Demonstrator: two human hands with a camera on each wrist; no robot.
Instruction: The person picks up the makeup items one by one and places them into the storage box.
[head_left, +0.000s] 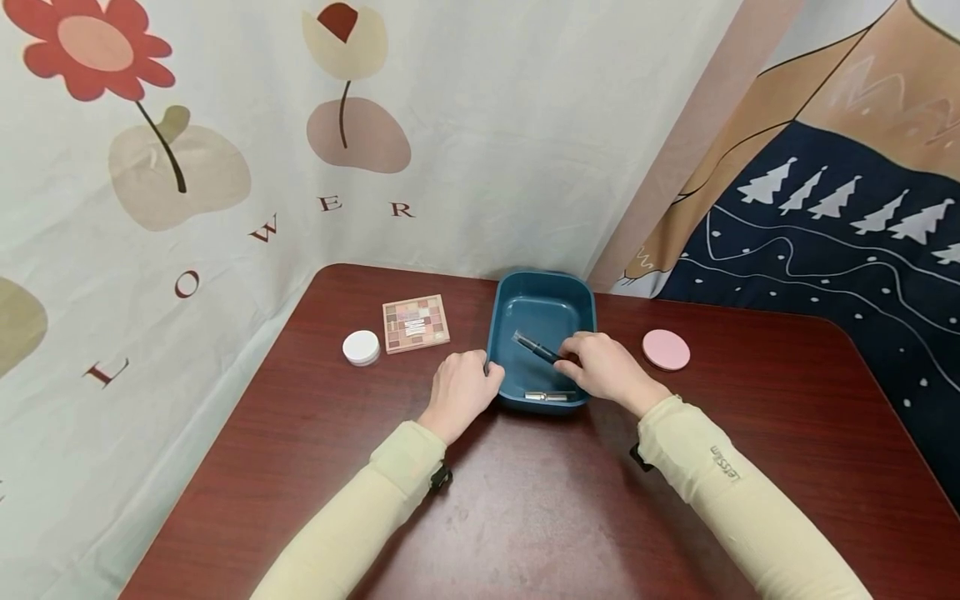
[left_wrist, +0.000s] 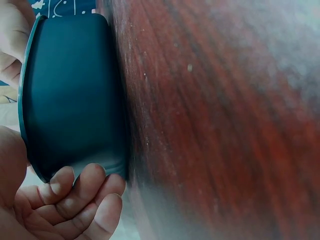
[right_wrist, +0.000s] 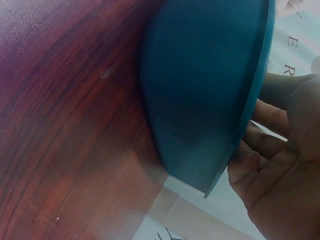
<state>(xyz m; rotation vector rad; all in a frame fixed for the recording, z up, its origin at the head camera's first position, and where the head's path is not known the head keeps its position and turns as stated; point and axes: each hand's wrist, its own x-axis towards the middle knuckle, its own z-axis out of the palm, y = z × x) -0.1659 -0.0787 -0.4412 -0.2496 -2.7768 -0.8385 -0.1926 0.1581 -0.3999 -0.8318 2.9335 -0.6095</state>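
Right hand (head_left: 606, 367) pinches one end of a dark pen-like tube (head_left: 537, 347). Head view: from that grip the tube's long axis runs leftward and away from the body, clear tip outermost, above the blue bin (head_left: 542, 310); the right hand is nearer. Left of it, the left hand (head_left: 462, 387) grips the bin's rim. Body-side of the pinch, a silvery cylinder (head_left: 548, 397) lies crosswise inside. Left wrist view: fingers curl against a smooth, rounded wall, apparently plastic; table (left_wrist: 225, 110) glossy, wood-grained. Right wrist view: fingers beyond a thin lip; dark tube hidden.
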